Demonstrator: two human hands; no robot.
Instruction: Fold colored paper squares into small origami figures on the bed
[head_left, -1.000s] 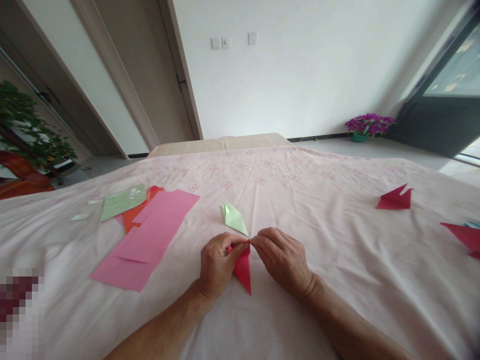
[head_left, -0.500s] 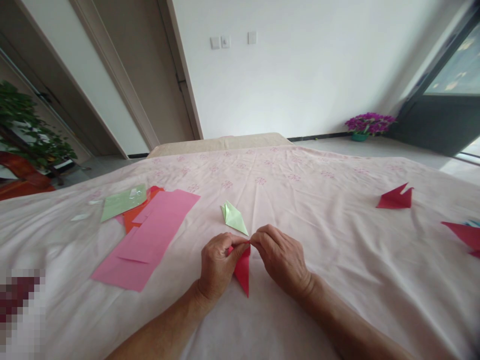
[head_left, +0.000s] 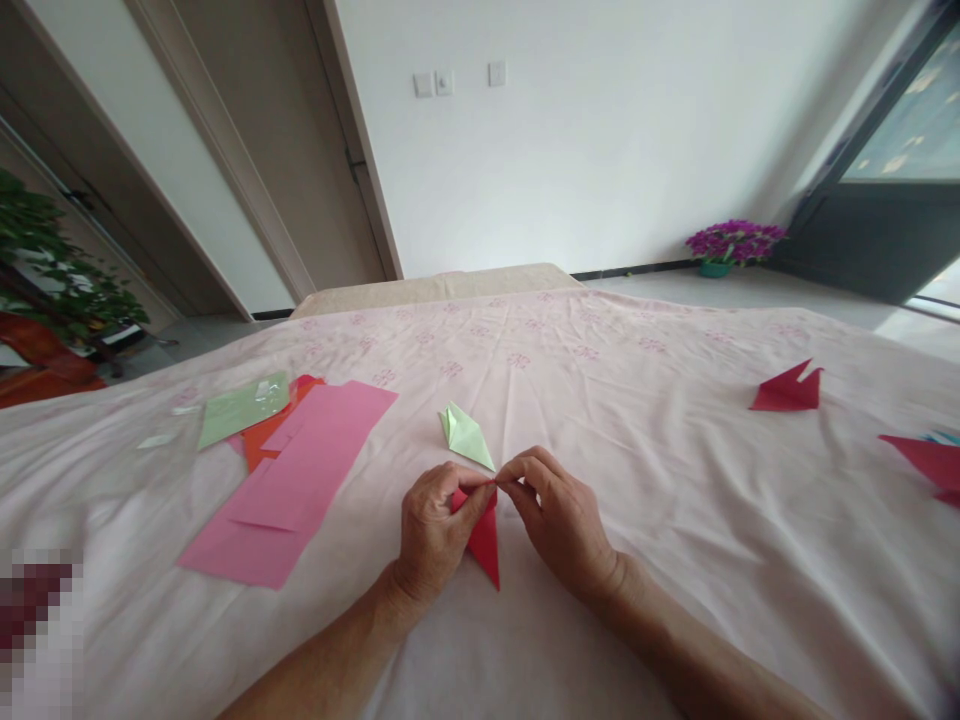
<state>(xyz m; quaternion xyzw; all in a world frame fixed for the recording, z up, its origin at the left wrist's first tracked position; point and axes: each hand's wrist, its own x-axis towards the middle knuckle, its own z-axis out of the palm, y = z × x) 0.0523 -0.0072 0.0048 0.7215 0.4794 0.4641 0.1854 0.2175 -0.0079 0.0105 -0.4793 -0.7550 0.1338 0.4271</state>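
A piece of folded red paper [head_left: 486,548] is pinched between the thumb and fingers of my left hand [head_left: 441,515], its long point hanging toward me. My right hand [head_left: 559,515] has thumb and forefinger closed on the paper's small upper tip, right beside the left fingertips. Part of the red paper is hidden behind the left fingers. Just beyond my hands lies a folded light green paper [head_left: 466,438], its narrow end pointing at my fingertips.
Pink sheets [head_left: 300,490], orange paper [head_left: 271,432] and a green packet [head_left: 244,408] lie to the left on the pale pink cloth [head_left: 660,600]. To the right rest a folded red paper bird [head_left: 787,390] and another red folded piece [head_left: 926,466].
The fingers of my right hand have shifted slightly at the tip, and a gap now shows between thumb and forefinger. My left hand keeps its pinch; the view has moved a little.
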